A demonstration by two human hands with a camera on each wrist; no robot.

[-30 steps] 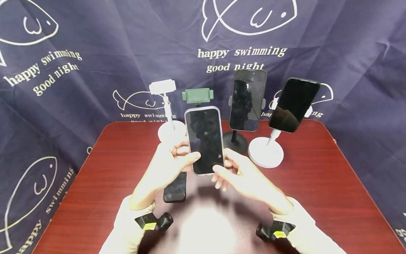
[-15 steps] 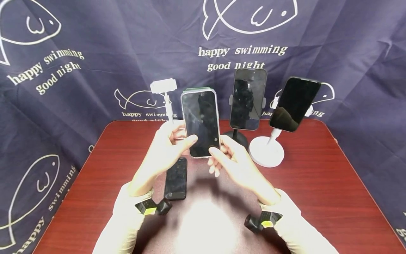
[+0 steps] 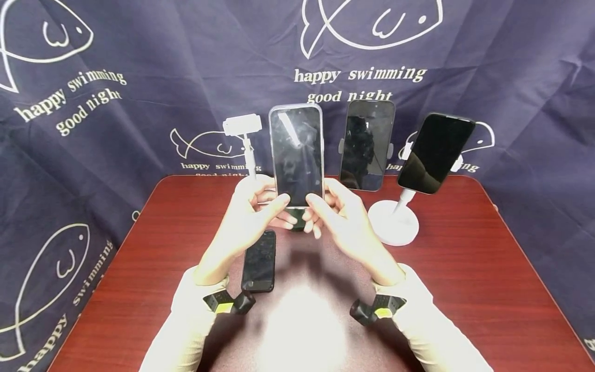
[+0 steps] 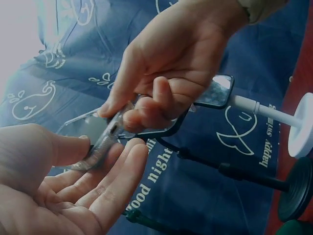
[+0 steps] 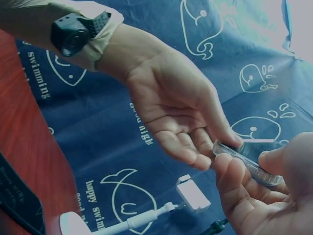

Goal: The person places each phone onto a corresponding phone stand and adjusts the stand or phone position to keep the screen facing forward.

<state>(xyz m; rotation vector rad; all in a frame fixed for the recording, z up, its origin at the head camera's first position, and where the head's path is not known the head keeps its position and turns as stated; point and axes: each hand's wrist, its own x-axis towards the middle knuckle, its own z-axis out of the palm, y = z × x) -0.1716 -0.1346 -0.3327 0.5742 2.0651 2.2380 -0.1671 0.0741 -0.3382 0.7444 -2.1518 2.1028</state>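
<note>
A cased phone (image 3: 297, 150) is clamped at its lower edges by the left hand (image 3: 255, 219) and right hand (image 3: 342, 219), just above twelve o'clock of centre. By it, a dark green stand (image 3: 297, 213) is mostly hidden. At three o'clock, an upright phone (image 3: 367, 147) is held by a grey clamp (image 3: 341, 146); beyond, a tilted phone (image 3: 436, 155) by a white round-based stand (image 3: 394, 225). At ten, a white clamp stand (image 3: 243, 125) is seen; at seven, a black phone (image 3: 259, 263) is laid on the wood-grained red worktop (image 3: 465, 258).

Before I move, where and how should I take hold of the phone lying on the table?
Probably by its long edges, mid-length, from above and its right: the phone looks flat on the table, and in the head view the left hand covers its far-left corner.
</note>
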